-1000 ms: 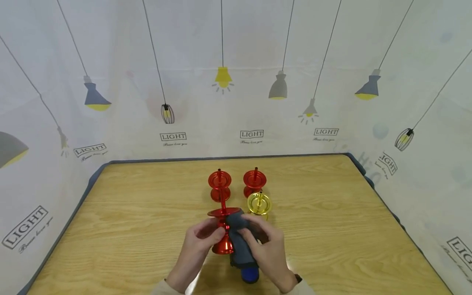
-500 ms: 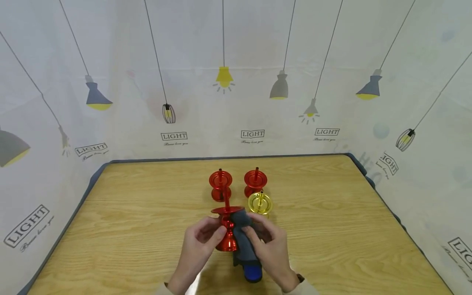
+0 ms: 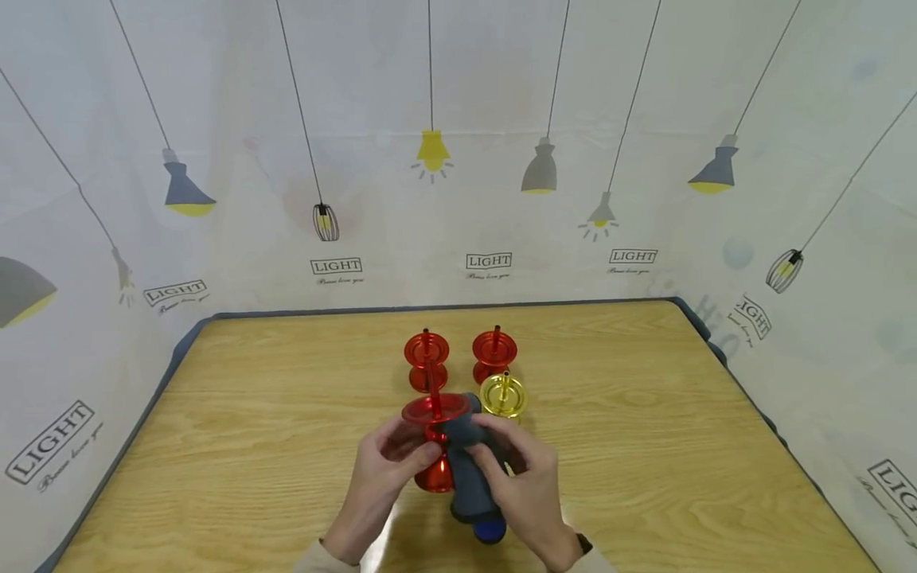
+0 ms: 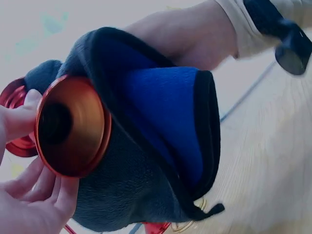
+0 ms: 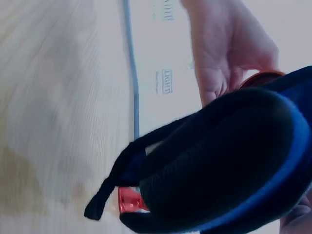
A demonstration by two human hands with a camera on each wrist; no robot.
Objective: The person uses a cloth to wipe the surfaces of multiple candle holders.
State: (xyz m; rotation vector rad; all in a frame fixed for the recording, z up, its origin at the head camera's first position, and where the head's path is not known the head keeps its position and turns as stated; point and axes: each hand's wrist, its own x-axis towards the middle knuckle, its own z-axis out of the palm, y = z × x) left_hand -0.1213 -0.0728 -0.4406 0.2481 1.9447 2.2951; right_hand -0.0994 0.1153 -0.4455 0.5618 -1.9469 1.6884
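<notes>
My left hand (image 3: 383,469) grips a shiny red candlestick (image 3: 435,410) by its stem, above the table. Its wide dish and upright spike lean slightly, and the hollow underside of its base (image 4: 80,129) faces the left wrist view. Against the candlestick's right side, my right hand (image 3: 526,477) pinches a folded cloth (image 3: 471,481), dark grey-blue with a bright blue inner face and black edging. The cloth (image 5: 219,161) fills much of the right wrist view and hides most of the right hand there.
Two more red candlesticks, one at left (image 3: 427,350) and one at right (image 3: 494,348), stand beyond the hands. A gold candlestick (image 3: 504,394) stands just past the right hand. Printed fabric walls (image 3: 415,231) border the wooden table (image 3: 251,446) at the back and sides.
The held candlestick has tipped so more of its dish's upper face shows. The cloth has shifted slightly upward against it, its top now showing behind the dish. Both hands keep their hold.
</notes>
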